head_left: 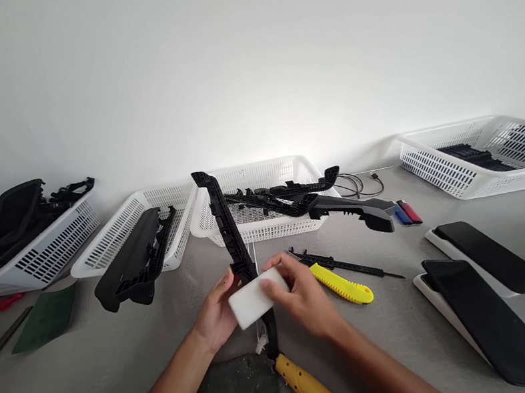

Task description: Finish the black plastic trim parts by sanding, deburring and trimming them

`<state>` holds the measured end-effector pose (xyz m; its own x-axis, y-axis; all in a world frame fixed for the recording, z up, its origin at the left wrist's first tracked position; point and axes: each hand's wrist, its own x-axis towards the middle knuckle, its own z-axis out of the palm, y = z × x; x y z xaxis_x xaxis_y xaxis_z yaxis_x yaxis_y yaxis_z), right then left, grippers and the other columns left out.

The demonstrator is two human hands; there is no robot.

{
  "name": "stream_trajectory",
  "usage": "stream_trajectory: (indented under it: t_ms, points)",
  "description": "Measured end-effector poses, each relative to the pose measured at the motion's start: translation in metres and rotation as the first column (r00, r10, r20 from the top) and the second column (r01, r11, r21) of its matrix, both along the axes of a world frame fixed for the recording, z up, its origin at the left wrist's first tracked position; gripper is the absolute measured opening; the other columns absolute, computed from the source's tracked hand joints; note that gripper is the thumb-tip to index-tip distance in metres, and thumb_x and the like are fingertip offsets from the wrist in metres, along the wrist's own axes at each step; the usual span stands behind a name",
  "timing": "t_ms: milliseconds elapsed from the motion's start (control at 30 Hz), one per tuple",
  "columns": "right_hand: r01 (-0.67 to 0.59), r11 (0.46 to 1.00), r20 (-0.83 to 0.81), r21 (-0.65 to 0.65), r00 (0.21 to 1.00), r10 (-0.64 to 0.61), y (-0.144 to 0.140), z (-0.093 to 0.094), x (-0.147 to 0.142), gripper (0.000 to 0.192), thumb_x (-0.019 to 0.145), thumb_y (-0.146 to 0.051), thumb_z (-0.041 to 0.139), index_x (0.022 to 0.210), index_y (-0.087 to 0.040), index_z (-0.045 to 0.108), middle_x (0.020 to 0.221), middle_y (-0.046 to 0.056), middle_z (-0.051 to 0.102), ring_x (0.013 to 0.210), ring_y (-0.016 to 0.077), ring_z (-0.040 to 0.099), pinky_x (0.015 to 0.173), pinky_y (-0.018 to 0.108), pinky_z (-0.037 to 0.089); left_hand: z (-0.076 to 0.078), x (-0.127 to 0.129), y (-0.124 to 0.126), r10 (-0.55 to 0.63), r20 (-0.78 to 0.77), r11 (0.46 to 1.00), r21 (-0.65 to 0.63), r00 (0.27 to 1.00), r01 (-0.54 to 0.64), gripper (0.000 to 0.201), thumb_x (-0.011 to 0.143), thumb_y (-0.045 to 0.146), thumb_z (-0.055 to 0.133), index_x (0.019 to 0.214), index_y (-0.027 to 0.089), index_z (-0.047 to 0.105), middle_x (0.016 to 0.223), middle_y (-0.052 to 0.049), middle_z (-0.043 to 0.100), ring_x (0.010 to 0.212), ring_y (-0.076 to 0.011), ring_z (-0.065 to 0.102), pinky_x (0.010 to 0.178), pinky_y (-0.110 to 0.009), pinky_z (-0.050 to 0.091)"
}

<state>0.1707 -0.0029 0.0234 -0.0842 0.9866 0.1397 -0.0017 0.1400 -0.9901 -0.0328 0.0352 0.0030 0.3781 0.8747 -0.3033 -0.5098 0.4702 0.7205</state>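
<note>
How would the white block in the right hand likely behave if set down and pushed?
The white block is probably light, since the right hand grips it near one end. Its flat faces suggest sliding rather than rolling. Its matte, sponge-like look hints at some give under pressure.

The left hand (pixel 216 318) and right hand (pixel 302 296) are bare. Left forearm (pixel 174 377), lower centre of the frame, and right forearm (pixel 411 392), lower right, are bare too, slimmer at the wrist.
</note>
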Motion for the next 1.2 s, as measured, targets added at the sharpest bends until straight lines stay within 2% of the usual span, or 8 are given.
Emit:
stream_trajectory:
  t_ms: [67,233,400,533,633,767,900,1200]
  points:
    - [-0.043,0.999,0.034,0.016,0.999,0.043,0.000,0.000,-0.001,0.030,0.096,-0.049,0.071,0.105,-0.022,0.061,0.081,-0.001,0.063,0.070,0.0161,0.051,0.065,0.027,0.039,0.000,0.000,0.000,0.000,0.005,1.000,-0.011,1.000,0.000,0.042,0.079,0.045,0.096,0.103,0.015,0.078,0.097,-0.006,0.081,0.084,-0.0214,0.074,0.076,-0.031,0.060]
    - [0.131,0.991,-0.010,-0.016,0.991,-0.131,0.005,-0.001,0.008,0.036,0.096,-0.053,0.070,0.108,-0.021,0.060,0.084,0.000,0.064,0.075,0.0184,0.055,0.067,0.028,0.041,0.002,0.000,0.001,-0.047,0.023,0.998,0.037,0.999,0.046,0.035,0.085,0.041,0.091,0.106,0.018,0.077,0.110,-0.008,0.081,0.095,-0.0246,0.076,0.065,-0.028,0.058]
    - [-0.065,0.997,0.046,0.030,0.997,0.064,0.000,-0.001,-0.003,0.031,0.098,-0.050,0.070,0.107,-0.022,0.060,0.082,-0.001,0.063,0.071,0.0162,0.051,0.065,0.027,0.040,0.000,0.000,-0.001,-0.020,-0.031,1.000,0.002,0.999,0.020,0.039,0.081,0.046,0.094,0.102,0.017,0.079,0.094,-0.005,0.081,0.081,-0.0209,0.074,0.073,-0.030,0.059]
    - [0.093,0.995,0.004,0.031,0.996,-0.093,0.005,-0.004,0.001,0.038,0.097,-0.057,0.071,0.105,-0.022,0.060,0.083,-0.001,0.063,0.074,0.0177,0.054,0.068,0.028,0.041,0.001,0.007,-0.002,-0.021,-0.035,1.000,0.009,0.999,0.021,0.039,0.084,0.045,0.093,0.107,0.018,0.080,0.107,-0.007,0.082,0.097,-0.0235,0.075,0.082,-0.032,0.061]
    - [0.208,0.978,-0.057,0.014,0.977,-0.207,0.011,-0.006,0.009,0.044,0.094,-0.062,0.072,0.107,-0.022,0.059,0.083,0.000,0.063,0.076,0.0186,0.056,0.068,0.029,0.044,0.004,0.012,-0.007,-0.100,-0.050,0.993,0.055,0.994,0.102,0.047,0.082,0.049,0.093,0.113,0.016,0.081,0.114,-0.011,0.080,0.102,-0.0253,0.074,0.086,-0.036,0.063]
    - [0.288,0.958,-0.146,0.004,0.948,-0.284,0.013,-0.006,0.012,0.051,0.090,-0.065,0.076,0.109,-0.022,0.059,0.085,0.000,0.066,0.074,0.0177,0.058,0.065,0.029,0.044,0.007,0.014,-0.013,-0.217,-0.175,0.952,0.179,0.960,0.248,0.047,0.082,0.052,0.093,0.111,0.016,0.083,0.097,-0.009,0.076,0.084,-0.0213,0.072,0.072,-0.033,0.063]
    - [0.273,0.962,-0.215,-0.018,0.938,-0.271,0.014,-0.005,0.012,0.054,0.090,-0.067,0.077,0.110,-0.023,0.055,0.078,-0.004,0.061,0.059,0.0118,0.046,0.054,0.025,0.036,0.007,0.016,-0.017,-0.275,-0.299,0.904,0.244,0.914,0.352,0.044,0.085,0.049,0.090,0.112,0.016,0.082,0.089,-0.008,0.072,0.074,-0.0197,0.071,0.066,-0.031,0.063]
    - [0.180,0.983,-0.169,-0.047,0.968,-0.186,0.014,-0.002,0.021,0.055,0.087,-0.070,0.078,0.106,-0.020,0.064,0.080,-0.002,0.057,0.064,0.0124,0.047,0.055,0.024,0.038,0.008,0.015,-0.009,-0.154,-0.212,0.947,0.245,0.965,0.205,0.053,0.080,0.055,0.093,0.107,0.013,0.075,0.081,-0.005,0.074,0.059,-0.0116,0.063,0.053,-0.022,0.055]
